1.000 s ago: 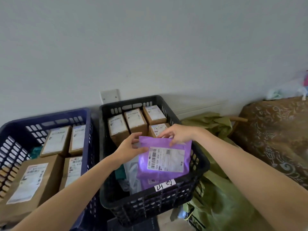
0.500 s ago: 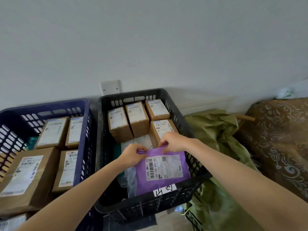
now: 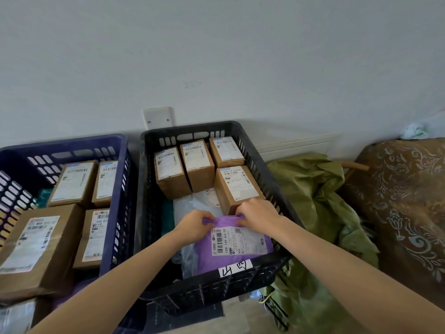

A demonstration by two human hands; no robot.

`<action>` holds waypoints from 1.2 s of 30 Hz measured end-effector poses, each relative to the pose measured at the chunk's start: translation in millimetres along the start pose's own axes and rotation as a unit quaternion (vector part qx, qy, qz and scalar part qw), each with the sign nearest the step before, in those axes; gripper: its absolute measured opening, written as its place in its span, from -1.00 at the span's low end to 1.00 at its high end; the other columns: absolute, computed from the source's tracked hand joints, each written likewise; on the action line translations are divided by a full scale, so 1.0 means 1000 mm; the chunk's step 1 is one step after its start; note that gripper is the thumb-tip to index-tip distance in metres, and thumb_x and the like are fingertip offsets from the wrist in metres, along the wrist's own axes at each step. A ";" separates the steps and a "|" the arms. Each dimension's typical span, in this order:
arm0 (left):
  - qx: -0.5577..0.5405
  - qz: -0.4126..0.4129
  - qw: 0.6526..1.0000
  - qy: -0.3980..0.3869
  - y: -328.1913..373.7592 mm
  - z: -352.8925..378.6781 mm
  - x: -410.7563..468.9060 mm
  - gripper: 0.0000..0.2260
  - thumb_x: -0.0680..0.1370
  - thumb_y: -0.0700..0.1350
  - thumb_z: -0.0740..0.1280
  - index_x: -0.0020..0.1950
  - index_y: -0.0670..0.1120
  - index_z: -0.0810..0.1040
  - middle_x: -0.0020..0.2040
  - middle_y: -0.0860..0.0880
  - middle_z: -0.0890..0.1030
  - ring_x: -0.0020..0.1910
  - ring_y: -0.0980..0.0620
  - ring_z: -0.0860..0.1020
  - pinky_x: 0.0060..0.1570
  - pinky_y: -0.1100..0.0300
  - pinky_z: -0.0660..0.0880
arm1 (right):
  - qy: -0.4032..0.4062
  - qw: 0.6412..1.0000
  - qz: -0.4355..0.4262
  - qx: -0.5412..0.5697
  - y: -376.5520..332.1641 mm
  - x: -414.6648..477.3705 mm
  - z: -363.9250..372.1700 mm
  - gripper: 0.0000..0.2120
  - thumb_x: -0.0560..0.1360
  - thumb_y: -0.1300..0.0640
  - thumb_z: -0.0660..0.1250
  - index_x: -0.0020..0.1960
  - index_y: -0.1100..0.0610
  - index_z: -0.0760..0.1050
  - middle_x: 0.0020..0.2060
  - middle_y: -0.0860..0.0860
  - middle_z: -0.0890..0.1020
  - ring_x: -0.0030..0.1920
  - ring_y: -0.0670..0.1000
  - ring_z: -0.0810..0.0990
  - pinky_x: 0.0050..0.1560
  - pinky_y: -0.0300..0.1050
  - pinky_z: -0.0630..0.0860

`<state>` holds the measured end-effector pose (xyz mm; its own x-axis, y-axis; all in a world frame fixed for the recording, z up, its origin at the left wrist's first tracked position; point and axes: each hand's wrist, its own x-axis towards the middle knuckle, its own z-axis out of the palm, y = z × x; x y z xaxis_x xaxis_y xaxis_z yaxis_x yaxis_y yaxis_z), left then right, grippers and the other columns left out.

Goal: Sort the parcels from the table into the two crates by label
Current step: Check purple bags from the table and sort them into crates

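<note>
The purple parcel lies label up inside the black crate, in its near right corner, with its near edge against the crate's near wall. Its white label bears a barcode and the printed number 109-109-A04-180.

Both hands hold the parcel's far edge. The left hand pinches the far left corner with curled fingers. The right hand pinches the same edge a little to the right, knuckles up. The purple film bunches between the two grips.

Under and beside the parcel, toward the crate's left wall, lie pale plastic bags. Three cardboard boxes stand side by side along the far wall. A fourth box sits just in front of the rightmost one, against the right wall and just behind the right hand. A white handwritten tag is stuck on the crate's near rim.

The blue crate stands just left of the black one, their walls nearly touching. It holds four labelled brown boxes, two at the far end and two nearer.

Crumpled green cloth lies to the right of the black crate, and a brown patterned cover beyond that. A white wall plate sits behind the crates.
</note>
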<state>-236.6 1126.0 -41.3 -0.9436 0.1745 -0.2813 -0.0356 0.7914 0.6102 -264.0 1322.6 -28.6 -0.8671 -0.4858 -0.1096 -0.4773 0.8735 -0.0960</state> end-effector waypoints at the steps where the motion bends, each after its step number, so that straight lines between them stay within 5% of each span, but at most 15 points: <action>1: 0.004 -0.001 1.000 -0.002 0.000 0.000 0.000 -0.75 0.59 -0.11 0.29 0.25 -0.07 0.58 0.23 -0.05 0.59 0.19 0.01 0.53 0.06 0.29 0.39 | 0.017 0.999 -0.005 -0.033 -0.001 -0.001 0.000 -0.79 0.56 0.01 0.29 0.04 0.11 0.62 -0.11 0.03 0.64 -0.11 0.03 0.62 -0.21 -0.18 0.43; 4: 0.009 -0.004 1.000 -0.012 -0.001 0.000 0.001 -0.72 0.59 -0.10 0.29 0.30 -0.08 0.54 0.27 -0.05 0.56 0.22 0.02 0.52 0.11 0.26 0.41 | 0.019 0.999 -0.014 -0.039 0.001 -0.006 -0.005 -0.75 0.56 -0.04 0.28 0.03 0.11 0.61 -0.11 0.02 0.63 -0.07 0.04 0.62 -0.17 -0.15 0.48; 10: -0.002 -0.011 1.000 -0.017 -0.001 0.000 -0.007 -0.51 0.54 -0.03 0.37 0.45 -0.02 0.35 0.39 -0.10 0.39 0.29 -0.04 0.46 0.17 0.20 0.45 | -0.123 0.989 0.024 0.074 0.009 -0.020 -0.006 -0.34 0.50 -0.28 0.26 0.49 0.02 0.26 0.35 0.02 0.44 0.31 0.06 0.45 0.19 -0.02 0.45; 14: -0.007 -0.011 1.000 0.002 0.001 -0.004 -0.018 -0.43 0.50 -0.02 0.42 0.46 0.03 0.30 0.41 -0.11 0.33 0.27 -0.06 0.46 0.11 0.25 0.44 | -0.052 0.996 0.022 0.074 0.006 -0.027 -0.010 -0.41 0.53 -0.24 0.24 0.46 0.01 0.31 0.37 -0.01 0.44 0.29 0.03 0.47 0.14 -0.04 0.45; 20: -0.008 -0.012 0.999 0.052 0.002 -0.020 -0.052 -0.49 0.54 -0.12 0.37 0.47 -0.02 0.33 0.46 -0.08 0.32 0.39 -0.08 0.36 0.34 0.05 0.37 | -0.015 0.992 0.006 0.127 -0.013 -0.032 -0.025 -0.44 0.55 -0.21 0.22 0.46 0.02 0.30 0.40 0.00 0.42 0.34 0.03 0.44 0.26 0.01 0.44; 25: -0.067 0.004 0.990 0.124 0.004 -0.043 -0.091 -0.57 0.57 -0.12 0.33 0.43 0.02 0.37 0.25 0.00 0.54 -0.06 0.12 0.60 -0.26 0.41 0.47 | 0.021 0.964 -0.027 0.264 -0.043 -0.036 -0.039 -0.47 0.57 -0.14 0.24 0.47 0.02 0.30 0.41 -0.01 0.42 0.37 -0.02 0.40 0.27 -0.10 0.37; 28: -0.102 -0.017 0.979 0.178 0.001 -0.055 -0.125 -0.62 0.59 -0.10 0.32 0.40 0.08 0.40 0.03 0.02 0.63 -0.26 0.27 0.56 -0.42 0.48 0.41 | 0.042 0.944 -0.054 0.324 -0.071 -0.040 -0.041 -0.53 0.58 -0.08 0.25 0.44 0.06 0.35 0.30 0.00 0.50 0.23 -0.08 0.48 0.13 -0.24 0.38; 31: -0.132 -0.045 0.963 0.229 -0.008 -0.063 -0.156 -0.65 0.60 -0.08 0.30 0.37 0.11 0.41 -0.19 -0.04 0.65 -0.47 0.21 0.50 -0.46 0.38 0.38 | 0.043 0.923 -0.078 0.374 -0.100 -0.042 -0.040 -0.60 0.58 -0.02 0.27 0.39 0.05 0.40 0.22 -0.01 0.54 0.13 -0.11 0.52 -0.02 -0.35 0.41; 34: -0.145 -0.068 0.953 0.258 -0.021 -0.072 -0.191 -0.65 0.60 -0.10 0.29 0.39 0.09 0.41 -0.08 -0.11 0.67 -0.24 -0.07 0.61 -0.28 0.17 0.52 | 0.033 0.907 -0.099 0.408 -0.134 -0.039 -0.041 -0.63 0.59 0.03 0.27 0.37 0.07 0.41 0.22 0.02 0.54 0.14 -0.05 0.55 0.06 -0.20 0.47; 36: -0.137 -0.088 0.945 0.283 -0.035 -0.078 -0.218 -0.64 0.60 -0.11 0.29 0.39 0.09 0.40 0.12 -0.04 0.62 -0.07 -0.06 0.63 -0.13 0.12 0.57 | 0.025 0.905 -0.120 0.408 -0.163 -0.037 -0.042 -0.62 0.59 0.01 0.27 0.38 0.07 0.40 0.23 0.02 0.53 0.09 -0.08 0.53 0.09 -0.16 0.47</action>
<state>-54.9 1014.4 56.2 -0.9372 -0.3488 -0.0026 -0.2196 0.5843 0.7812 -160.2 1199.9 32.6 -0.7674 -0.6389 0.0538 -0.4059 0.4192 -0.8121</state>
